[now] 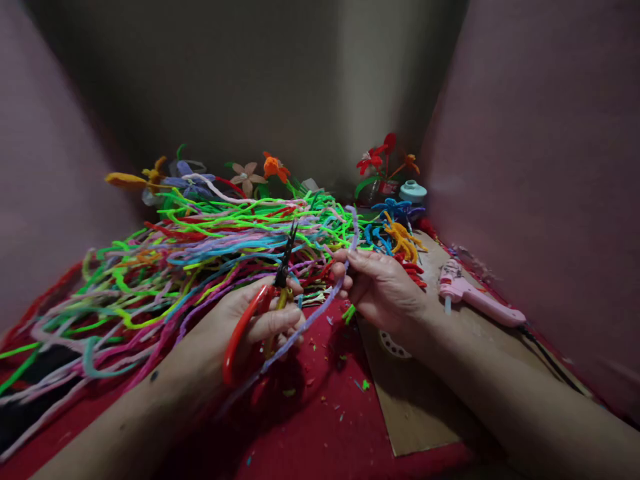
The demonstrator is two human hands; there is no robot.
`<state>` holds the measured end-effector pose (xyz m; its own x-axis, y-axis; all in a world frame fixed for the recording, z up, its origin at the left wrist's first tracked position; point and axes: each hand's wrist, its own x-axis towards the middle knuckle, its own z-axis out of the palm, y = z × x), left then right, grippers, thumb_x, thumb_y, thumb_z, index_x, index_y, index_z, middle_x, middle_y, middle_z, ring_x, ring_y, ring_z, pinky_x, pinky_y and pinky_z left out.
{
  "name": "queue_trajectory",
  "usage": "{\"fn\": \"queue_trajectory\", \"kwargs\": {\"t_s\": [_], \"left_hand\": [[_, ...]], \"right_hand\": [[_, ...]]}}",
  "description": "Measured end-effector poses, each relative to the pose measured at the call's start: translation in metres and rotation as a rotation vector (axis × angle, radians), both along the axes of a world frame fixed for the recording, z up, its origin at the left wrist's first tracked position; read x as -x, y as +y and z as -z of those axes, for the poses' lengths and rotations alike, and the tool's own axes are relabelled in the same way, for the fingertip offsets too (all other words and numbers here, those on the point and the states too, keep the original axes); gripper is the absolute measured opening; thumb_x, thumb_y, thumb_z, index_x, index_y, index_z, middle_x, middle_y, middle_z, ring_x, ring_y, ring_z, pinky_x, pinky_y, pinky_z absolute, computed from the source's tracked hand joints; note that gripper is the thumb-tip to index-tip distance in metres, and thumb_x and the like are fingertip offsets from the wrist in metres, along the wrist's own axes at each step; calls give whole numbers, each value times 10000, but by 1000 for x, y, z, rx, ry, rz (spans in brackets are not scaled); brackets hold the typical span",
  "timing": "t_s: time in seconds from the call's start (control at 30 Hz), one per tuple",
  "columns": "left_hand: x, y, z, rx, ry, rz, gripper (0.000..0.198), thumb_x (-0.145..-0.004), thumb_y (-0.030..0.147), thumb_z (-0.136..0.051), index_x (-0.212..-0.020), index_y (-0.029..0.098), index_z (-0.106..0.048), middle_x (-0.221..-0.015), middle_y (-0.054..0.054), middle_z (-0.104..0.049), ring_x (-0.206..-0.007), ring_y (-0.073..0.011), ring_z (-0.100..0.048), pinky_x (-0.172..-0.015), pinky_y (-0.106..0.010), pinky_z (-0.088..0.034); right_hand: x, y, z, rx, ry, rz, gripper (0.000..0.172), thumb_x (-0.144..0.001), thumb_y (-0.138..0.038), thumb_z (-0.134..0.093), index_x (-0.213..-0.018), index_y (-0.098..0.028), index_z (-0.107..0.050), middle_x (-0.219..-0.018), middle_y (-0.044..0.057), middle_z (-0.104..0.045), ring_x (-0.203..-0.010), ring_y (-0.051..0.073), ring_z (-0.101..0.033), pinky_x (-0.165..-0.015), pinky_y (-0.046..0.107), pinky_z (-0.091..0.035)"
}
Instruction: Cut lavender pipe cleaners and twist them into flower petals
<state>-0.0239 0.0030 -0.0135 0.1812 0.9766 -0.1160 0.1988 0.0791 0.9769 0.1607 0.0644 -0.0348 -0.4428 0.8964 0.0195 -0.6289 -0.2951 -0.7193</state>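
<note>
My left hand [273, 317] is closed around a pair of scissors [243, 333] with red handles, their dark blades pointing up and away. A yellowish piece [281, 303] shows between its fingers; what it is I cannot make out. My right hand [377, 283] pinches a lavender pipe cleaner [320, 310] between thumb and fingers. One short end sticks up above the pinch, and the long end runs down to the left, past the fingertips of my left hand. Whether those fingertips touch it I cannot tell.
A large heap of coloured pipe cleaners [200, 253] spreads across the back and left. Finished pipe-cleaner flowers [245, 179] stand behind it. On the right, a pink glue gun [475, 300] lies by a cardboard sheet [415, 407]. Small clippings dot the red cloth [320, 433].
</note>
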Motion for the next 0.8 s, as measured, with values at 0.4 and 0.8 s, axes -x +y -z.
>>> {"fn": "queue_trajectory", "kwargs": {"t_s": [0.4, 0.8], "left_hand": [[-16, -3, 18, 254, -315, 70, 304, -776, 404, -626, -952, 163, -571, -672, -21, -635, -471, -121, -569, -431, -216, -452], [-14, -8, -1, 115, -211, -130, 349, -705, 226, -681, -1006, 202, -505, -599, 74, -475, -481, -69, -454, -432, -162, -381]], "right_hand": [[16, -24, 5, -49, -45, -131, 141, -764, -272, -659, -794, -140, -696, -671, 6, -616, -561, 75, -525, -540, 202, -450], [13, -17, 6, -87, -108, 52, 81, -733, -168, -641, -767, -132, -706, -621, 1, -622, -514, 77, -552, -524, 205, -459]]}}
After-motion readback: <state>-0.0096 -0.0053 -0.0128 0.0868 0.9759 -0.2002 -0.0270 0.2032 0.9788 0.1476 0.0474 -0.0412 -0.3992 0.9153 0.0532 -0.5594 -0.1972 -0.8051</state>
